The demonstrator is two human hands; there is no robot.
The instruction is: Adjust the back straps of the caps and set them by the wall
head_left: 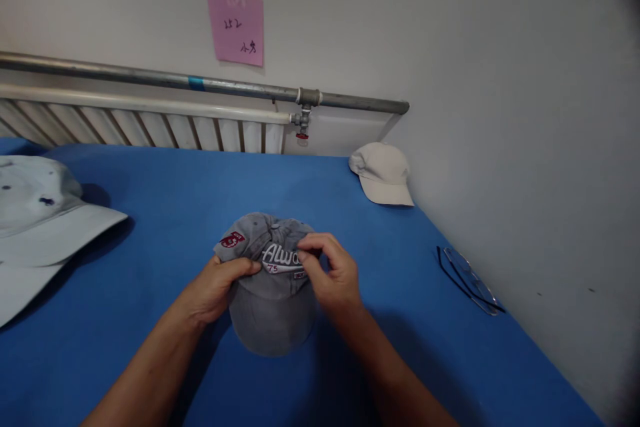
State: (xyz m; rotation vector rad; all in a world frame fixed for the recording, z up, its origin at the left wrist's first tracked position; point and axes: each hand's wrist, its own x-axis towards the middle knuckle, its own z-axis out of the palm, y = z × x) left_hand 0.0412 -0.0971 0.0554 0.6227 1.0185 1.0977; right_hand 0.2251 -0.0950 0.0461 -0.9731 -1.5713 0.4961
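A grey cap [273,320] with white lettering and a red patch is held over the blue surface, its brim toward me. My left hand [215,287] grips its left side, the thumb lying on the front beside the lettering and the fingers hidden behind the cap. On the other side, my right hand [333,273] has its thumb and forefinger bent together at the right end of the lettering, against the fabric. Its other fingers are partly hidden.
Pale caps [45,220] lie stacked at the left edge of the blue table [210,180]. A beige cap [383,170] sits at the back right, with glasses [470,280] near the right edge. Behind are a radiator [200,133], a metal pipe [240,88] and a pink note [236,30].
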